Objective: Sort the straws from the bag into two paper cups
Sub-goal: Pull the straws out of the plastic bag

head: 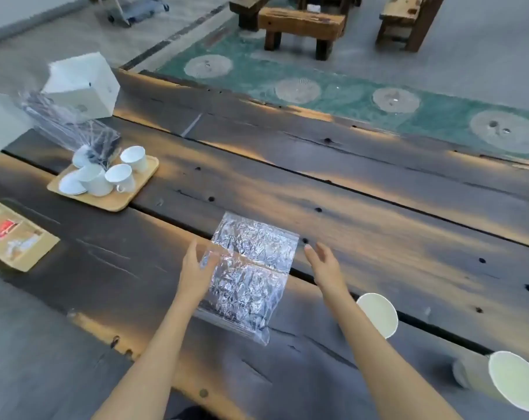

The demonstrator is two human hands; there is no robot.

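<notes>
Centrally on the dark wooden table [378, 189] lies the crinkled clear zip bag [251, 274]; the left hand [196, 268] pinches its left edge, while the right hand [325, 265] hovers beside it, fingers straight. Two paper cups [378, 313] stand right.

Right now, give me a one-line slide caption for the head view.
Left hand holds the clear bag's edge on the dark wooden table; right hand hovers open, two paper cups nearby.
</notes>
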